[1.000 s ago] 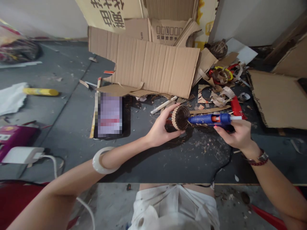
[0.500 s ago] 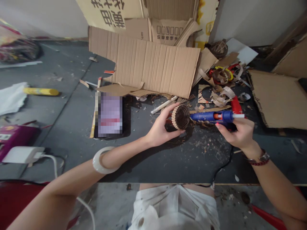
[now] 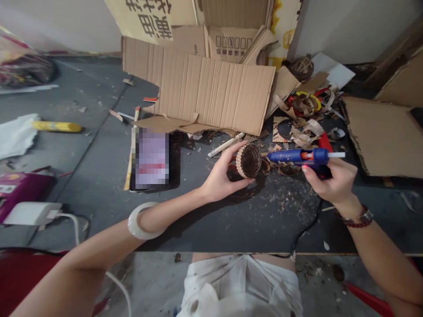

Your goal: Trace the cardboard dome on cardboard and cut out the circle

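Fingers (image 3: 238,146) of the left hand (image 3: 220,176) curl around a small round cardboard basket (image 3: 248,160) over the dark table (image 3: 231,220). The right hand (image 3: 330,180) grips a blue glue gun (image 3: 299,156), its nozzle just short of the basket's rim. Behind them lie a white glue stick (image 3: 226,144), a corrugated sheet (image 3: 214,94) and curled scraps (image 3: 304,110) — a red tool (image 3: 325,141) is mostly hidden behind the gun. The screen of the phone (image 3: 152,157) is unreadable.

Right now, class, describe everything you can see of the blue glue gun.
The glue gun is blue plastic by its look, with an orange band and a pale glue stick jutting from its back. It is held level, nozzle pointing at the open cardboard cup, just short of it. The right hand grips its handle.
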Motion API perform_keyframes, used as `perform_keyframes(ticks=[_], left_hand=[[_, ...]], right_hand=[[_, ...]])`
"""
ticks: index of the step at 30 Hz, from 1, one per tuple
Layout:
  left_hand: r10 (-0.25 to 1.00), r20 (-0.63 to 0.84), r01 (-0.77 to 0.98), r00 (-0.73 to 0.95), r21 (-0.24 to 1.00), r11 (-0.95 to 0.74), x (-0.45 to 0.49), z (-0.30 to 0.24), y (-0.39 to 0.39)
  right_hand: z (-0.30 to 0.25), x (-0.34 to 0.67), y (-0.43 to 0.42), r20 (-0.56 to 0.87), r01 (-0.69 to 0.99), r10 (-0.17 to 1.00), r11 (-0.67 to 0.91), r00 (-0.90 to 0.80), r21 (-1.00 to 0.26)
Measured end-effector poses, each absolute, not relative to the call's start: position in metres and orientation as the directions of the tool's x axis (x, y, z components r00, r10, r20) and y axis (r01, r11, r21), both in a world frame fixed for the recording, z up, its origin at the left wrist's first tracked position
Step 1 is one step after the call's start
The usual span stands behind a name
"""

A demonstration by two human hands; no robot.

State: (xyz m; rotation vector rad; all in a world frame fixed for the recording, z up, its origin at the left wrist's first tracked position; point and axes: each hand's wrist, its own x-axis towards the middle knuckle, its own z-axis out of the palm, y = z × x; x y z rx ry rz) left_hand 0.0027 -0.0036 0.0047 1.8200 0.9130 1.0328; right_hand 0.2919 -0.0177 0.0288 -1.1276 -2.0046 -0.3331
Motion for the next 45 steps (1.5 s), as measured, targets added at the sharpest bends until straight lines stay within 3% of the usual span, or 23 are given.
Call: perform_keyframes(ticks=[22, 45], left_hand=[[0.867, 0.307, 0.155, 0.393, 0.907, -0.391, 0.0037, 0.0056, -0.003], [0.866, 0.312, 0.176, 0.392, 0.898, -0.403, 0.0031, 0.0055, -0.0031]], right_hand=[[0.0279, 0.2945, -0.0178, 0.747, 0.779, 0.608, 0.594, -0.269, -0.203], [0.031, 0.2935, -0.0157, 0.758, 0.811, 0.588, 0.569, -0.284, -0.138]])
